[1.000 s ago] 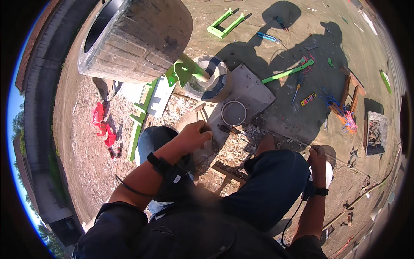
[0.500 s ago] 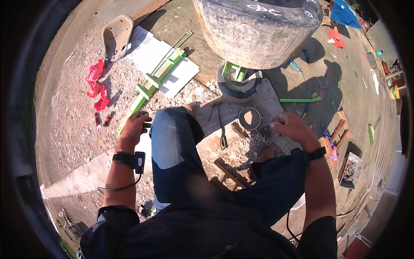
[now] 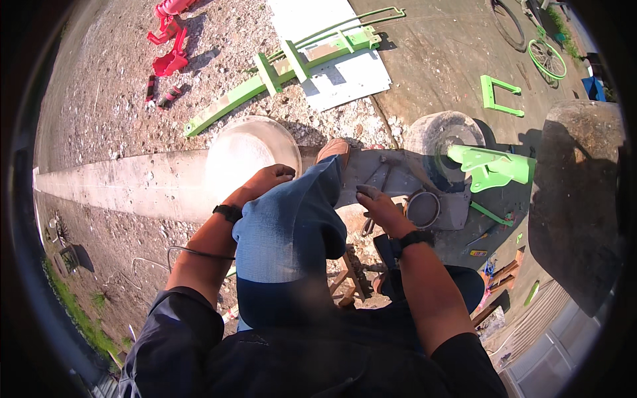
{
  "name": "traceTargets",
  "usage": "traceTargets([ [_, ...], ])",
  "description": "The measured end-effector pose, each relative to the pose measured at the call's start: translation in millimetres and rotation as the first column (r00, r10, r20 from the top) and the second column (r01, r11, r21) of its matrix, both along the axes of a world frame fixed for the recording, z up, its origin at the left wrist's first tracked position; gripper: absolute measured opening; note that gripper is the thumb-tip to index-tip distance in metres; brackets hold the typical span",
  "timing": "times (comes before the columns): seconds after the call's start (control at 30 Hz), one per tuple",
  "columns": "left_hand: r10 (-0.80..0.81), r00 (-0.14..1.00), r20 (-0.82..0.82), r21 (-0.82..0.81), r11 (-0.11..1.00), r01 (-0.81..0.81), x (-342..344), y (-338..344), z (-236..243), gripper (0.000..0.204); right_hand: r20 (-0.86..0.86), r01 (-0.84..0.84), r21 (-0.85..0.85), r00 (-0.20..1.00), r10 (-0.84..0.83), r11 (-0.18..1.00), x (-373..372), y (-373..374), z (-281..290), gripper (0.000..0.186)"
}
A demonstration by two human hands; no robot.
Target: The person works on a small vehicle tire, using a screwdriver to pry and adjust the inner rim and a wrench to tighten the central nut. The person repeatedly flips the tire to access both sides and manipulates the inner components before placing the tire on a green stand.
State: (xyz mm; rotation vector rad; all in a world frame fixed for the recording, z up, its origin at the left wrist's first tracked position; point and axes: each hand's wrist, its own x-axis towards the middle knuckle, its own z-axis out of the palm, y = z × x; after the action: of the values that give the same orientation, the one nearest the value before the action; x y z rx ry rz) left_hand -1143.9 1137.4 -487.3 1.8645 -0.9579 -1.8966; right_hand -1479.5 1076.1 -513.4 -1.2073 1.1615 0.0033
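Observation:
My left hand (image 3: 269, 179) reaches over the near right side of a pale round basin (image 3: 229, 149), beside my jeans-covered knee. Its fingers are loosely bent with nothing visible in them; contact with the basin is unclear. My right hand (image 3: 385, 211) hovers over a flat grey board, thumb and fingers apart, holding nothing visible. Right of it sits a small round dish (image 3: 423, 210) with a dark rim. A hammer-like tool (image 3: 379, 174) lies on the board beyond. Farther right, a bright green metal bracket (image 3: 494, 166) rests at a round grey wheel-like base (image 3: 441, 136).
A long green metal frame (image 3: 285, 73) lies across white sheets (image 3: 361, 79) and gravel. Red plastic pieces (image 3: 171, 60) are at far left. A large dark grey tub-like object (image 3: 577, 205) stands at right, with a green U-shaped frame (image 3: 494, 96) beyond. A wooden stool (image 3: 348, 282) is below.
The view has turned, so the scene sits differently. My left hand now reaches over the pale basin, which has come into view. My right hand is now left of the round dish, above the board.

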Motion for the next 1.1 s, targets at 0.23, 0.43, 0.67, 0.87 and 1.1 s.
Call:
traceTargets([
  [0.23,0.025,0.920,-0.390,0.124,0.992,0.026,3,-31,-25,0.051,0.105,0.071,0.023,0.992,-0.073,0.997,48,-19,-73,0.054],
  [0.43,-0.164,0.893,-0.419,0.069,0.975,0.211,0,-49,-54,0.052,0.001,0.321,0.157,0.946,-0.325,0.934,85,-35,-78,0.049],
  [0.67,-0.328,0.940,-0.094,-0.067,0.944,0.323,-14,-85,-50,0.047,0.052,0.165,0.197,0.983,-0.178,0.966,84,-43,-60,0.034],
  [0.87,-0.571,0.812,-0.120,-0.222,0.813,0.538,-30,-75,-85,0.045,-0.018,-0.310,-0.261,0.948,0.317,0.914,104,-50,-18,0.028],
  [1.1,-0.672,0.736,0.083,-0.140,0.723,0.677,-15,-43,-85,0.035,-0.189,-0.378,-0.663,0.920,0.344,0.646,89,-17,-26,0.022],
])
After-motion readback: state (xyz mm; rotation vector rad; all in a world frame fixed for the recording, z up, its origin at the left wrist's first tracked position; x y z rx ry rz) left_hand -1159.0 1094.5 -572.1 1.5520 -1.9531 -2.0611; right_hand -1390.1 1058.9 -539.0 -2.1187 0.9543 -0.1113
